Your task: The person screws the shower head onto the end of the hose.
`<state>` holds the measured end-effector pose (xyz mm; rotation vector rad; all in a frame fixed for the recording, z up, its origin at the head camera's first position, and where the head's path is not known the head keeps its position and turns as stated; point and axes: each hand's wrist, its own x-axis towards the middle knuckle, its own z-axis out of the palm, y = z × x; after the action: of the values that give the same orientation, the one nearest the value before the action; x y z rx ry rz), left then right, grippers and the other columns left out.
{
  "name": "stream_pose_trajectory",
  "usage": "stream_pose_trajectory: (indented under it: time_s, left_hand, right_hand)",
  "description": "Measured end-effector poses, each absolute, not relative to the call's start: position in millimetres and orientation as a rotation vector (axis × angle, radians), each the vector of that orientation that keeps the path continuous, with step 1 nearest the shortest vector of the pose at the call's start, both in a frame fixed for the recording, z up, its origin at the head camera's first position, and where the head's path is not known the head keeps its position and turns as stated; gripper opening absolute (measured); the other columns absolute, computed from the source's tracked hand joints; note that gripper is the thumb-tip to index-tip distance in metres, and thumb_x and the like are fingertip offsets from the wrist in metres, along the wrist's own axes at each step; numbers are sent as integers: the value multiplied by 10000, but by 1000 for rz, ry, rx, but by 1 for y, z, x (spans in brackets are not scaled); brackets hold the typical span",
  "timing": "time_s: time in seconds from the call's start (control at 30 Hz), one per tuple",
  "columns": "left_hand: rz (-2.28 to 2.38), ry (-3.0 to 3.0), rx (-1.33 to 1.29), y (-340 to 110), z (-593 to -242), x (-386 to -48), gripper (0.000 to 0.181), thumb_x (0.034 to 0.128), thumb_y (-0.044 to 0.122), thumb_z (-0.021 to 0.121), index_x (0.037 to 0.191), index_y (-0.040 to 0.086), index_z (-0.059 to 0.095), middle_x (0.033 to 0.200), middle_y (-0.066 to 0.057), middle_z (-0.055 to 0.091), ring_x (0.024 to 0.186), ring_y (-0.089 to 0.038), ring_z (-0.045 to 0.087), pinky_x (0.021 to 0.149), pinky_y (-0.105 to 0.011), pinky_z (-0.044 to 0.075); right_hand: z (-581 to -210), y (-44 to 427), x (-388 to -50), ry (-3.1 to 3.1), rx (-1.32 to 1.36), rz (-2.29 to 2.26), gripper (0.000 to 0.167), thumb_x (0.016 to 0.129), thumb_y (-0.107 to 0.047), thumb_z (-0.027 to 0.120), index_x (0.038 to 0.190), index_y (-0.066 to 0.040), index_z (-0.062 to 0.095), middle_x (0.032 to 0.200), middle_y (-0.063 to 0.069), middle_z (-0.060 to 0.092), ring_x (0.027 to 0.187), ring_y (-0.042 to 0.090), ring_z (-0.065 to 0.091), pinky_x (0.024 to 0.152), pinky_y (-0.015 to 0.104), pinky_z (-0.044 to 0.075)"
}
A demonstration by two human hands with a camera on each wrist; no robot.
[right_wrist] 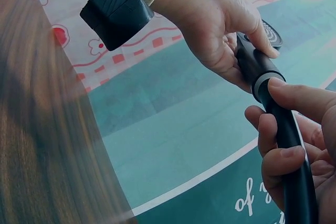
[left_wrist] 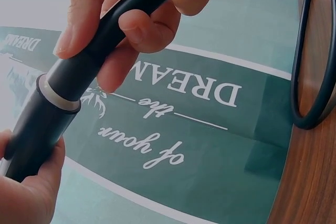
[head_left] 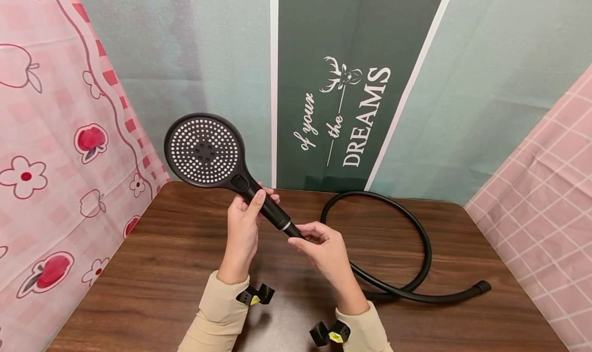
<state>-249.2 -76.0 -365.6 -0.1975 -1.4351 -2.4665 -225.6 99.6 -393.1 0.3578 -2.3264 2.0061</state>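
A black shower head [head_left: 204, 150] with a round face of pale nozzles is held up tilted, its handle running down to the right. My left hand [head_left: 243, 226] grips that handle, thumb along the front. At the handle's lower end, my right hand [head_left: 326, 246] pinches the end of the black shower hose [head_left: 425, 249]. In the left wrist view a pale ring [left_wrist: 59, 97] shows at the joint between handle and hose end. The right wrist view has the right fingers curled round the hose end [right_wrist: 286, 129], just below the handle. Whether the thread is fully seated cannot be seen.
The hose loops over the brown wooden table [head_left: 185, 270], and its free end [head_left: 482, 286] lies at the right. Behind stands a green cloth backdrop [head_left: 324, 33] with lettering. Pink patterned cloths hang at the left [head_left: 60, 187] and right [head_left: 546, 213].
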Motion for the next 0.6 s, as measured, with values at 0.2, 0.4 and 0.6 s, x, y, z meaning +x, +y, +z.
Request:
stream_pose_trajectory:
  time_s: [0.2,0.4,0.6]
  left_hand:
    - [-2472,-1421,-196,-76,-366,-250,325,1023,82,526,1295,-74,440,981,-29,699,889,-88,731,944,-275,571]
    - [-2469,-1428,-198,-75,-366,-250,297,1025,85,523,1283,-45,452,968,4,698,891,-82,729,948,-276,570]
    - [-2465,-1426,-205,-75,-366,-249,287,1023,97,533,1270,-30,461,971,2,699,893,-86,729,943,-272,571]
  right_hand:
    - [-393,99,-225,-2317,354,2011,243,801,-98,821,1030,-72,746,734,-7,664,458,73,453,405,202,391]
    - [-394,99,-226,-2316,358,2009,241,804,-103,819,1031,-71,747,744,4,672,451,74,447,405,205,392]
    - [-393,100,-225,-2323,366,2000,232,815,-117,813,1034,-75,750,760,43,689,439,87,435,404,209,392]
